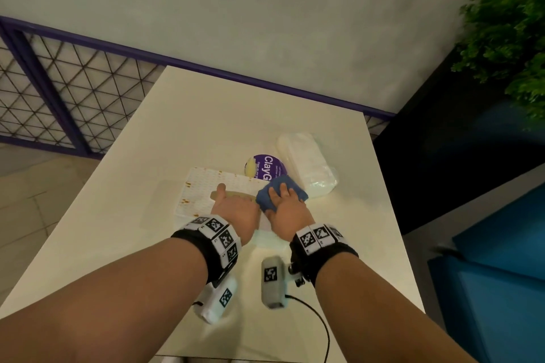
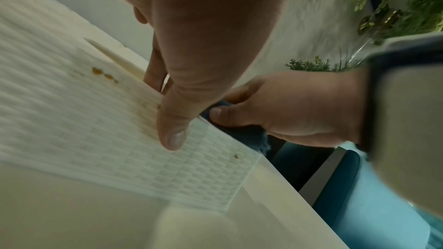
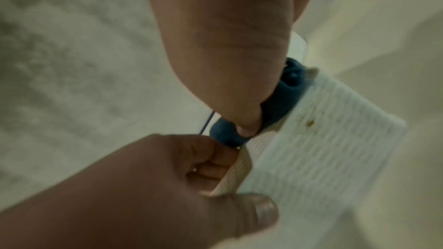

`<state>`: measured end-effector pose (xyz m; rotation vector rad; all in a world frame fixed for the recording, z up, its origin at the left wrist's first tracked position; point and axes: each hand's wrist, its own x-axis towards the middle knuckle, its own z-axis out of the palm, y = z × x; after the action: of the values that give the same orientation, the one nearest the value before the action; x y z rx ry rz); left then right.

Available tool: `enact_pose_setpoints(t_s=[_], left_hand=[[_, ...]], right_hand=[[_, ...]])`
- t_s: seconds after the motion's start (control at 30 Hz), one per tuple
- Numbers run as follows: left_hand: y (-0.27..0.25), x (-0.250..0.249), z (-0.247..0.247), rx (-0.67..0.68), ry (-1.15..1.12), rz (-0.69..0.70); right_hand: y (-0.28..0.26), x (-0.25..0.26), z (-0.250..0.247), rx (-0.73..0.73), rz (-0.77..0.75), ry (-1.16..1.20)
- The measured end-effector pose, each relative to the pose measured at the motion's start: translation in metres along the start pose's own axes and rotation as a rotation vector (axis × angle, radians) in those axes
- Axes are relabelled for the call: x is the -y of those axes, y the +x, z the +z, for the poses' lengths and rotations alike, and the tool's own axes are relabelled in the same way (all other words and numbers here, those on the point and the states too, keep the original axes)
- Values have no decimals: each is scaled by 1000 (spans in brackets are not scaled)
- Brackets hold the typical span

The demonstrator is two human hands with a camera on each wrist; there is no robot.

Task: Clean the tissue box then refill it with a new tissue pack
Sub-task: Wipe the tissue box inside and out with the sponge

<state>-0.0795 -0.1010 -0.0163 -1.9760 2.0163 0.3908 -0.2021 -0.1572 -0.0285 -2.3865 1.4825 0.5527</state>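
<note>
Now left hand (image 1: pixel 236 209) grips the tissue box (image 1: pixel 206 188); right hand (image 1: pixel 287 206) clutches a blue cloth (image 1: pixel 267 197) against it.

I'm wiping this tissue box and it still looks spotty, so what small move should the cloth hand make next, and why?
Probably slide the blue cloth leftward across the tissue box top. The right hand presses it at the box's right end, while orange-brown spots show further left. The left hand grips the box's slot edge, steadying it.

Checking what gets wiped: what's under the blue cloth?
The blue cloth lies on the tissue box's right end, pressed by the right hand. The surface directly beneath is covered.
</note>
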Motion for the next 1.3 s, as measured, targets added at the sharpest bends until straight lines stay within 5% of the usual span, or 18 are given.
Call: enact_pose_setpoints(t_s=[0.13,0.37,0.6,0.93,1.17,1.3], left_hand=[[3,1,2,4,35,-3],[-1,0,2,-24,50,-23],[-3,2,4,-57,28,-7],[-32,47,-3,-40,280,243],[-46,51,-1,-101,72,166],[-45,45,6,-51,37,-30]], right_hand=[[-25,-1,15,-6,-63,48],[8,-1,0,-42,90,129],[-35,-2,11,69,-124,117],[-92,-69,-30,-457,256,968],[-85,-44,-39,-404,116,834],[-79,7,-28,-289,-76,614]])
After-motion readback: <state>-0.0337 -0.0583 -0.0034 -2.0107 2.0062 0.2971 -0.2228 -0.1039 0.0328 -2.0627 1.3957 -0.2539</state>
